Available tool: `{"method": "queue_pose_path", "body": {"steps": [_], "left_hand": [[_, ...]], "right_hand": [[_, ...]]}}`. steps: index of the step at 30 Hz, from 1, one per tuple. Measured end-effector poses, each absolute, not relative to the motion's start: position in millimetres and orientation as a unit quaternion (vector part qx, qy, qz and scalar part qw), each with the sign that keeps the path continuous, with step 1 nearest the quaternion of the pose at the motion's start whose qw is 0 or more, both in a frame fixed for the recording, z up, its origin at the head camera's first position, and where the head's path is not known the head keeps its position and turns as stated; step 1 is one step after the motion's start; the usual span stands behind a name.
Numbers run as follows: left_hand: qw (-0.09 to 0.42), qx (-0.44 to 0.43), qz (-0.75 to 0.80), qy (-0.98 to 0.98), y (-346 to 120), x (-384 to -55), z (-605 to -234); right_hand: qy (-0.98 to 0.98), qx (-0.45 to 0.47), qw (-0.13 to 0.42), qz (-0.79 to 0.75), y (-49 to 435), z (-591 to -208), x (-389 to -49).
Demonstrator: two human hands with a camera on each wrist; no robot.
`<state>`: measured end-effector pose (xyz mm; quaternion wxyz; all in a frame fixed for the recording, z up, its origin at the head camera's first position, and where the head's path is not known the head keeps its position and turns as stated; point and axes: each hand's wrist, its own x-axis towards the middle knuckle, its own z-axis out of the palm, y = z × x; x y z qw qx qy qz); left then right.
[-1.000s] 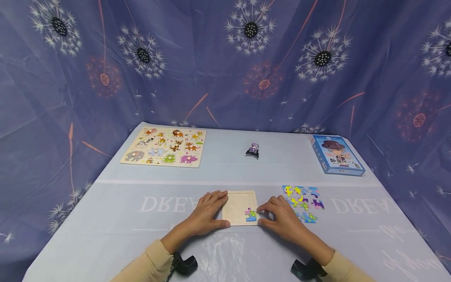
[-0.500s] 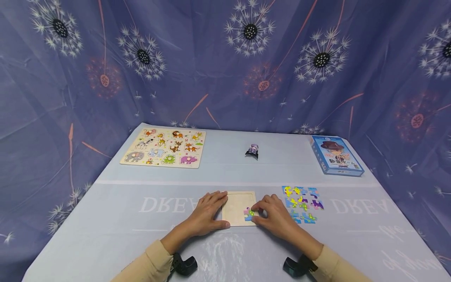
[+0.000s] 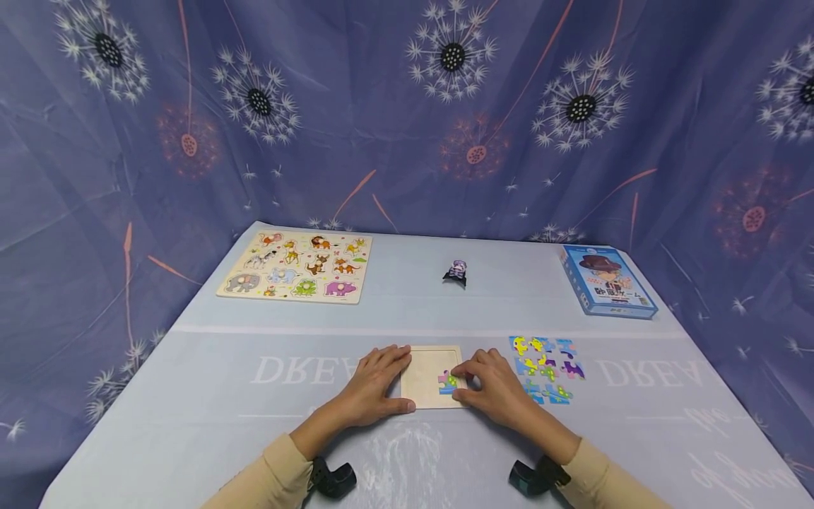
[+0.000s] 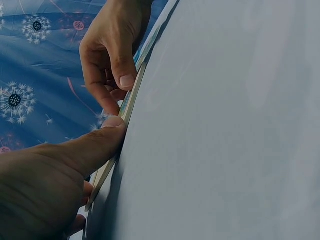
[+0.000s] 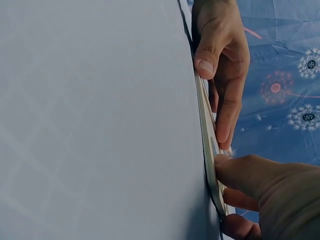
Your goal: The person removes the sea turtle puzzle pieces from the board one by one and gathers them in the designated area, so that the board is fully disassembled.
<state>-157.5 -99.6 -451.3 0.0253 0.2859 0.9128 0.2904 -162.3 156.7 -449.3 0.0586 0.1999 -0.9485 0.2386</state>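
Note:
A small wooden puzzle tray (image 3: 422, 369) lies on the table with a few joined jigsaw pieces (image 3: 446, 382) in its lower right part. My left hand (image 3: 378, 389) grips the tray's left side, its thumb at the near corner and its fingers at the far one. At the right side, my right hand (image 3: 492, 387) pinches the jigsaw pieces between thumb and forefinger and partly covers them. Both wrist views look low along the tray's edge: the left thumb (image 4: 112, 124) presses on it in one, the right thumb (image 5: 225, 162) lies at it in the other.
Several loose jigsaw pieces (image 3: 547, 367) lie just right of the tray. Farther back are an animal peg puzzle board (image 3: 299, 265), a small dark purple object (image 3: 456, 272) and a blue box (image 3: 608, 281). A patterned curtain (image 3: 381, 141) hangs behind the table (image 3: 407, 459).
My right hand has moved left from the tray's right edge onto the jigsaw pieces in it. Those pieces have slid slightly left and away from me. My left hand stays put.

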Motion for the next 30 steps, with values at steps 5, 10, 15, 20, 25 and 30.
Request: {"method": "queue_pose_path", "body": {"steps": [5,10,15,20,25,30], "left_hand": [[0.026,0.285,0.287,0.914,-100,-157,-451],[0.024,0.285,0.285,0.915,-100,-157,-452],[0.022,0.286,0.282,0.916,-100,-158,-453],[0.018,0.291,0.282,0.914,-100,-158,-453],[0.016,0.293,0.282,0.913,-100,-157,-452],[0.015,0.293,0.281,0.914,-100,-158,-452]], "right_hand": [[-0.949,0.204,0.056,0.235,157,-449,-164],[-0.95,0.215,0.059,0.219,157,-448,-164],[-0.949,0.222,0.059,0.214,157,-447,-163],[-0.949,0.22,0.062,0.216,160,-446,-161],[-0.946,0.215,0.073,0.231,168,-439,-158],[-0.944,0.21,0.098,0.235,186,-432,-157]]}}
